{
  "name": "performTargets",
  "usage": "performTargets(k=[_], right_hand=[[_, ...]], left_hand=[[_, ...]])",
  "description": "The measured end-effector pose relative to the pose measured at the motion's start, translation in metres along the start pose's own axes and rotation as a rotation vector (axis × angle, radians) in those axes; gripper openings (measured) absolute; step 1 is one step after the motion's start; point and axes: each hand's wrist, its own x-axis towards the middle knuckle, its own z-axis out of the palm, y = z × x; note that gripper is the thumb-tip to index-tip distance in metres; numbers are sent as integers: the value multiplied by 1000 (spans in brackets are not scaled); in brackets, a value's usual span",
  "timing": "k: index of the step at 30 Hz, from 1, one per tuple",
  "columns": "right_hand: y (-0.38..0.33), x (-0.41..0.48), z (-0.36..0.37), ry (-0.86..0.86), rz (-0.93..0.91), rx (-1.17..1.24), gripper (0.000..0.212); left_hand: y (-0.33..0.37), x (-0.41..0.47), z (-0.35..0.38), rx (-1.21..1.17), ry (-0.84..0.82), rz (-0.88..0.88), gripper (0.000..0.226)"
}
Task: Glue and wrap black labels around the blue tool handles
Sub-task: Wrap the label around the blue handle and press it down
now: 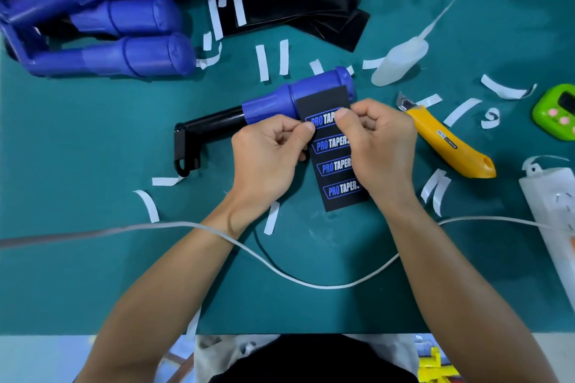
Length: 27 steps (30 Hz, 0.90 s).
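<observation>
Blue handle [314, 87] diagonal, cap upper-right; left hand [267, 158], right hand [382, 146] pinch black label [337, 177].

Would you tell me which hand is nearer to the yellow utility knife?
Right. The right hand sits just beside the knife; the left hand is farther, across the black label.

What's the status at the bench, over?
Left hand and right hand pinch black label. Top edge on blue handle, not wrapped. Yellow knife close by right hand.
</observation>
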Motion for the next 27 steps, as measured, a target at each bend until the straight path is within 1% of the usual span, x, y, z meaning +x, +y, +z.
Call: performTargets(k=[15,21,24,26,27], right_hand=[[-2,1,1,6,-15,-65,25],[-2,1,3,24,-31,-98,30],[-2,3,3,30,-31,-103,31],[-2,3,3,21,-25,-98,31],[-2,3,3,15,-20,-96,31]], left_hand=[[0,2,-1,35,7,-28,24],[0,2,-3,58,-10,-18,23],[-1,3,-5,135,-3,25,23],[-2,1,-8,270,12,83,26],[-2,0,-9,351,49,136,31]])
